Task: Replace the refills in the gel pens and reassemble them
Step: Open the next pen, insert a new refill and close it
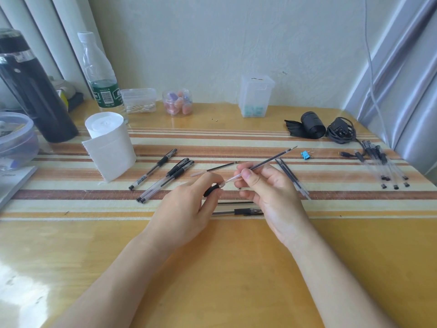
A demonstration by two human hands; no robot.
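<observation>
Squarely over the striped mat (71, 204), two hands work on one pen. The left hand (189, 207) has its fingers curled round a pen barrel (212, 190), gripping it by the black rubber sleeve. The right hand (269, 195) pinches one refill (264, 163) between thumb and forefinger. The refill's clear rear end meets the barrel's open mouth (how far in it sits cannot be told), and its tip points up and away to the right.

Counted on the mat:
- Three capped pens lie to the left: a single pen (153, 169) and a touching pair (165, 182).
- One loose refill (215, 168) lies just beyond the hands.
- A small cluster of spare refills (289, 174) lies just beside the right hand, two or three, too tightly packed to count.
- One more pen (238, 211) lies near the mat's front edge, partly hidden by the right hand, with a thin dark rod (234, 202) beside it.
- A heap of clear pens (383, 166) sits far right, number unclear.
- One blue binder clip (306, 154) and one tissue roll (108, 143) are also there.
</observation>
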